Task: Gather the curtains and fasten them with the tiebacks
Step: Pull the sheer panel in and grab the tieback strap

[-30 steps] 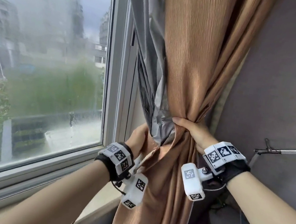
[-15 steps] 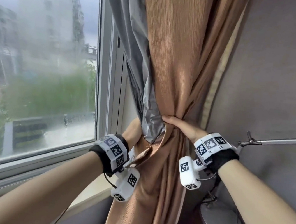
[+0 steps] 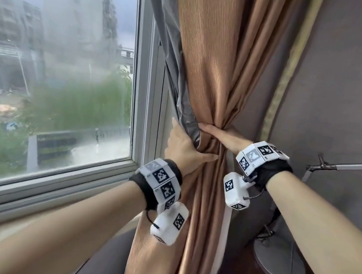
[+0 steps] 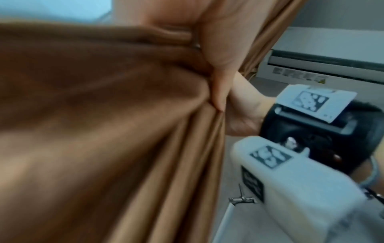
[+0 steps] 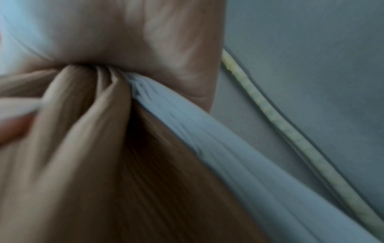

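Both my hands, left [image 3: 183, 147] and right [image 3: 223, 136], grip tight around the bunched tan ribbed curtain [image 3: 214, 72] mid-frame; grey metal lamp [image 3: 279, 260] lower right, rainy window [image 3: 57, 74] left.

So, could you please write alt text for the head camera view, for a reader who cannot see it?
Both hands clasp a gathered tan curtain with a grey lining at its pinched waist: the left hand from the window side, the right hand from the wall side. A rain-blurred window fills the left; a lamp base stands lower right.
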`<state>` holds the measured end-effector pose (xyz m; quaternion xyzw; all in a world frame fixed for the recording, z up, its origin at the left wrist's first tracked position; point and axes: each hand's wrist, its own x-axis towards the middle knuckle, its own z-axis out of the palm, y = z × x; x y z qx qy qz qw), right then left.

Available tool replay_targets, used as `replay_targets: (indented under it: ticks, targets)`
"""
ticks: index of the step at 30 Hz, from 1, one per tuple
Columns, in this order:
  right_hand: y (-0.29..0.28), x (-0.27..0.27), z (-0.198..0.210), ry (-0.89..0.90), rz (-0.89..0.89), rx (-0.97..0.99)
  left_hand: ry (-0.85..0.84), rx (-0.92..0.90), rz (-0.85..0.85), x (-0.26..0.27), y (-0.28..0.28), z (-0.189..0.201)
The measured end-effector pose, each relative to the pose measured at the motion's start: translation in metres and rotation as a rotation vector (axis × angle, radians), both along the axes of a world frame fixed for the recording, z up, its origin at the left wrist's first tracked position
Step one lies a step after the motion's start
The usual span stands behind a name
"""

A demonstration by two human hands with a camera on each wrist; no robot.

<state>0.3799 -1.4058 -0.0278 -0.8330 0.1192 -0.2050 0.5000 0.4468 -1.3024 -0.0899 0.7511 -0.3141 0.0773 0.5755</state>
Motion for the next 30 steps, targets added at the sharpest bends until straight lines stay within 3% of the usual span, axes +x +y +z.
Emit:
replay_targets:
  ticks: [3, 9, 15, 26, 30]
  targets:
    - [-0.005, -0.001, -0.002, 0.004, -0.059, 0.014, 0.02, 0.166, 0.161, -0.023, -0.013, 0.001]
    - [-0.013, -0.002, -0.002, 0.025, -0.105, 0.022, 0.062, 0.258, 0.217, -0.033, -0.031, 0.003]
    - [-0.013, 0.012, -0.006, 0.0, -0.097, 0.037, 0.12, 0.211, 0.267, -0.018, -0.047, 0.003]
    - [-0.028, 0.054, -0.015, 0.028, -0.026, 0.023, 0.068, 0.038, 0.412, 0.029, -0.071, -0.003]
    - [-0.047, 0.063, -0.019, 0.05, 0.123, 0.092, 0.07, 0.027, 0.416, 0.043, -0.074, -0.005]
